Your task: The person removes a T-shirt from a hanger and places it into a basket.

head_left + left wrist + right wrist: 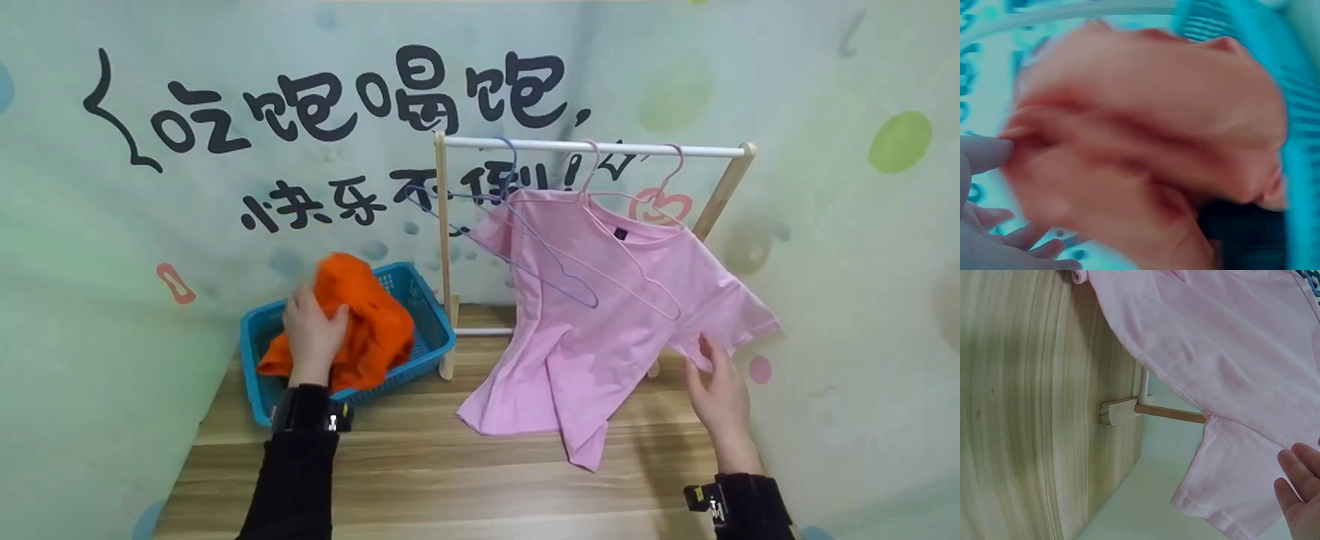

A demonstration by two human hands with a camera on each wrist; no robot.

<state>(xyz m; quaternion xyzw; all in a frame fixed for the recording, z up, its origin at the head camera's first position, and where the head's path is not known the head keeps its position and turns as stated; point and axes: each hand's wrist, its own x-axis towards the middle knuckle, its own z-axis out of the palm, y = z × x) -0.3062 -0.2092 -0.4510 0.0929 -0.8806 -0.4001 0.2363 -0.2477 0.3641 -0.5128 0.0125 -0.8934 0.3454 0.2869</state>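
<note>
A crumpled orange cloth garment (375, 322) bulges above the blue plastic basket (251, 337). My left hand (311, 330) is over the basket at the garment's near left side. In the left wrist view the thumb tip reaches the cloth's edge, while the other fingers lie spread and loosely extended. A pink T-shirt (585, 300) hangs skewed from the rack, one side of its hem trailing lower. Beside its sleeve (1230, 472) is my right hand (720, 394), with fingers extended and nothing gripped; the fingertips overlap the sleeve in the right wrist view.
The clothes rack has a white top bar (555, 144) and wooden posts. A blue hanger (555, 270) and pink hangers hook over the bar, partly in front of the shirt. Wood-grain tabletop (420, 480) lies below, with a printed backdrop (225, 45) behind.
</note>
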